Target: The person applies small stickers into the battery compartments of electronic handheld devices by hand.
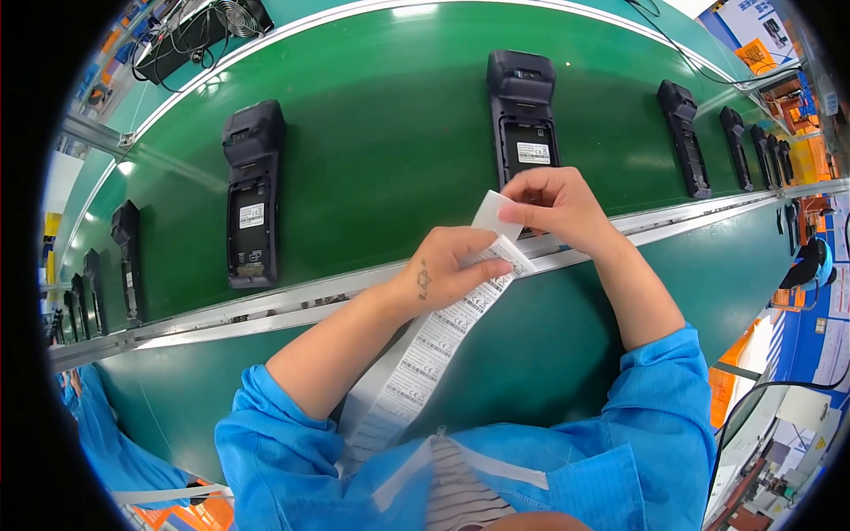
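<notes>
A long strip of printed white labels (425,352) runs from my lap up to my hands. My left hand (456,270) pinches it near the upper end, thumb on top. Beyond the thumb, the blank white end of the strip (492,212) bends back, and my right hand (556,208) pinches it between thumb and fingers. Whether a label has come loose there I cannot tell. Just past my hands, a black handheld terminal (524,97) lies on the green belt, its open back bearing a white label. Another black handheld terminal (254,195), also labelled, lies to the left.
The green conveyor belt (381,133) crosses in front of me behind a metal rail (336,310). More black terminals (684,142) lie along it on both sides. A black box with tangled cables (199,40) stands at the far left. Another person's blue sleeve (115,434) shows at lower left.
</notes>
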The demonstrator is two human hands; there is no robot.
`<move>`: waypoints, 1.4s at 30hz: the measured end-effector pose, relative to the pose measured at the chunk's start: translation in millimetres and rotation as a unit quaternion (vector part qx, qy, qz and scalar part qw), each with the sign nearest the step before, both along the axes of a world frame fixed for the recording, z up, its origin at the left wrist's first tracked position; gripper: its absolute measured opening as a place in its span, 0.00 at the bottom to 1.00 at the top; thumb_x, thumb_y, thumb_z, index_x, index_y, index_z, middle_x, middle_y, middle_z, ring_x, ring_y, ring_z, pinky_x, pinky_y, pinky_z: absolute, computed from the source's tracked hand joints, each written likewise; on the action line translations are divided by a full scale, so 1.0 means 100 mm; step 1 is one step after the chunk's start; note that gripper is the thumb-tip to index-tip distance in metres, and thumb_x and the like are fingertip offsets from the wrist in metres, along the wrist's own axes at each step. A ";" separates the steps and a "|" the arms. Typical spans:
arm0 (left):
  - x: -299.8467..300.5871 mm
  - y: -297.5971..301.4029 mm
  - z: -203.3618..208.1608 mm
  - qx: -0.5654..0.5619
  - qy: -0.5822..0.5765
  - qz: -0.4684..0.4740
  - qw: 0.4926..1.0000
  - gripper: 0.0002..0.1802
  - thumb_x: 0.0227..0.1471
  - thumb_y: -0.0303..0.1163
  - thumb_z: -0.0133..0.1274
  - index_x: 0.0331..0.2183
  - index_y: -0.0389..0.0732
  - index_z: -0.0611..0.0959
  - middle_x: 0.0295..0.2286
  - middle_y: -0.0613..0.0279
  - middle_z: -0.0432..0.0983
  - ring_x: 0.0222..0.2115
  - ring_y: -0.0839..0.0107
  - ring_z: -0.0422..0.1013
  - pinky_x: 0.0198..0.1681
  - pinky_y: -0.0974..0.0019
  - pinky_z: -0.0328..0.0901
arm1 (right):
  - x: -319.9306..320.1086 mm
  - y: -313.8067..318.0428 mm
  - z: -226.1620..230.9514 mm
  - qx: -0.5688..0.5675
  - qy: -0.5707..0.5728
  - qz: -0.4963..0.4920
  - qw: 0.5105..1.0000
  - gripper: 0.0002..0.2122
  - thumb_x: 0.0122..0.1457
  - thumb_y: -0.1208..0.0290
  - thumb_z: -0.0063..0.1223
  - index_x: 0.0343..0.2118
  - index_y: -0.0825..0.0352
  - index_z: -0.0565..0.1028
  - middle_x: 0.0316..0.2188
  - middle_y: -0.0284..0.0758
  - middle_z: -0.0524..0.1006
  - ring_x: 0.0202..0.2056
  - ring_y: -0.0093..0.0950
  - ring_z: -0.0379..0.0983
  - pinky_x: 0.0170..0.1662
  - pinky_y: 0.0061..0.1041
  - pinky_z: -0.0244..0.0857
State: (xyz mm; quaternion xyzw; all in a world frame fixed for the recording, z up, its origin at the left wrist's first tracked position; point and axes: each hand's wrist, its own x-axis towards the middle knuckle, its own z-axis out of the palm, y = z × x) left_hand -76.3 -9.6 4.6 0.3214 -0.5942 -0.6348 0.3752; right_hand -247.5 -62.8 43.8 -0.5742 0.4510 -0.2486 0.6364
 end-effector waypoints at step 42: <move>-0.44 -0.09 -0.01 0.074 -0.002 -0.015 0.997 0.09 0.41 0.29 0.53 0.28 0.34 0.78 0.20 0.64 0.72 0.21 0.82 0.64 0.24 0.77 0.60 | -0.37 -0.72 -0.14 -0.131 0.134 -0.085 0.979 0.08 0.41 0.72 0.57 0.20 0.72 0.73 0.14 0.32 0.71 0.15 0.16 0.65 0.18 0.13 0.61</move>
